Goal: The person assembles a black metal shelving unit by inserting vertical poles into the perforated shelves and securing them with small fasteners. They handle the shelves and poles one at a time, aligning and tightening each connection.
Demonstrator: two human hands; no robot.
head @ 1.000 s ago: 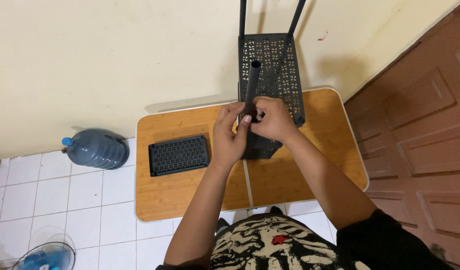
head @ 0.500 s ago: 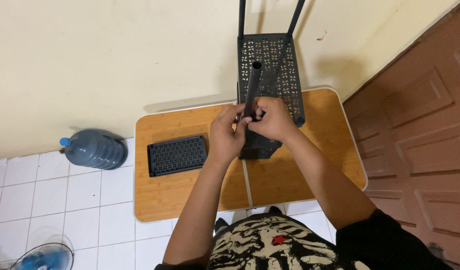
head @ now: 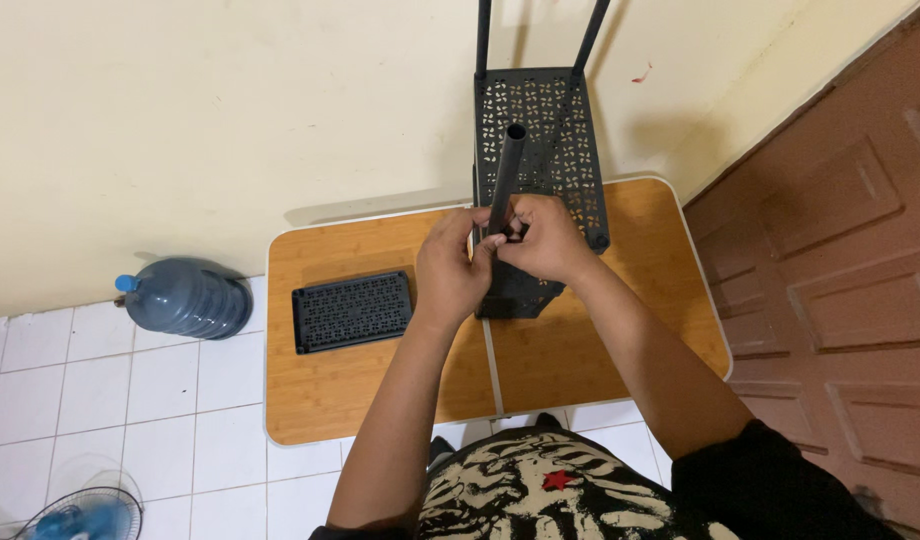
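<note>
over wooden table (head: 360,400), left hand (head: 450,268), right hand (head: 545,240) grip black tube (head: 507,175).

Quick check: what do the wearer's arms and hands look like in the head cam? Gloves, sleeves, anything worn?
Both the left hand and right hand are bare: no gloves, and no rings or watch that show. Forearms are uncovered up to the elbows. A short black sleeve shows on the right arm, part of a black shirt with a cream print and small red star.

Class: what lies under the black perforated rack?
Under the rack lies the wooden table. Both hands, left hand and right hand, cover its lower corner.
</note>
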